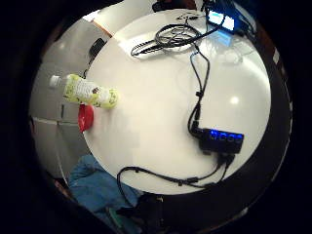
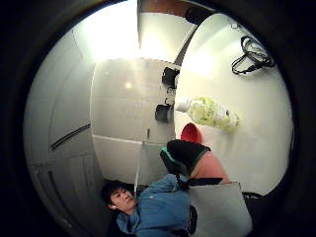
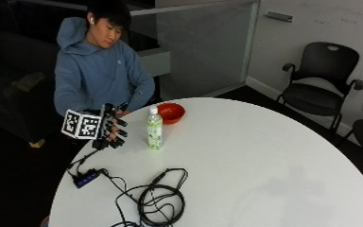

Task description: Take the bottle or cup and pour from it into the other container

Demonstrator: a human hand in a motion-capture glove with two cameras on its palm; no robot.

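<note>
Gloved right hand point(image 3: 110, 126) is hovering beside the upright bottle point(image 3: 154, 128), fingers loosely curled, holding nothing; red bowl point(image 3: 170, 113) is sitting near the counter point(image 3: 257, 165) edge.

The round white desk point(image 1: 161, 97) fills most of the view. A plastic bottle point(image 1: 87, 91) with a white cap and a yellow-green label stands on the desk near its edge. A red bowl point(image 1: 86, 117) sits just beside the bottle, at the desk edge. A black hub point(image 1: 222, 140) with blue indicator lights lies on the desk well apart from the bottle. One black cable point(image 1: 199, 87) runs from the hub across the desk surface toward a coiled black cable bundle point(image 1: 170, 38) near the far edge. A second cable point(image 1: 165, 176) leaves the hub and follows the desk rim. A blue sleeve point(image 1: 95, 187) shows beyond the desk edge, below the bowl.
</note>
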